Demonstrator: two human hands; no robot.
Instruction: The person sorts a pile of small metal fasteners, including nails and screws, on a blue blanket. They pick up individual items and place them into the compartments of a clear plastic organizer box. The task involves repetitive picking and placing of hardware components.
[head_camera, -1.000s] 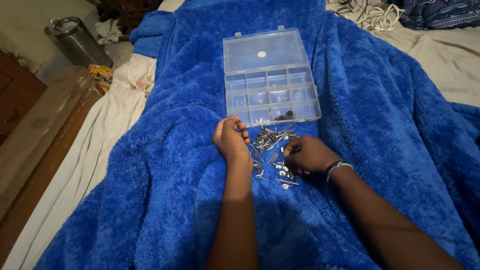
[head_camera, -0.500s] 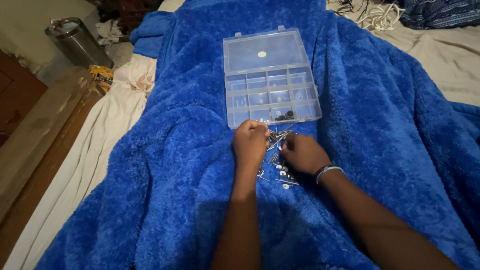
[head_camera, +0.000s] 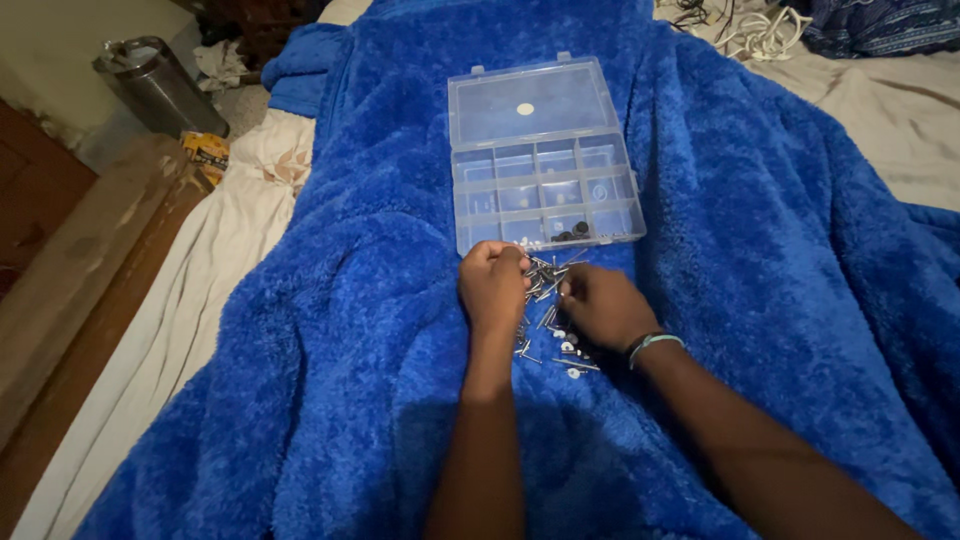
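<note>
Head view, fluffy blue blanket (head_camera: 760, 250) over bed, wooden frame (head_camera: 90, 260), metal bin (head_camera: 160, 85)

A single head-worn camera looks steeply down and forward over the person's own forearms onto a blue fleece blanket (head_camera: 330, 350). It sits fairly near, and the clear compartment box (head_camera: 545, 155) lies centre-top. No second view shares the scene.

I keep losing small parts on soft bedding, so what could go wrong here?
The pile of small metal screws lies loose on the fluffy blue blanket; pieces could sink into the pile or roll down its folds. The open clear plastic compartment box sits on that uneven blanket and might tip if the left hand or right hand bumps it.
</note>
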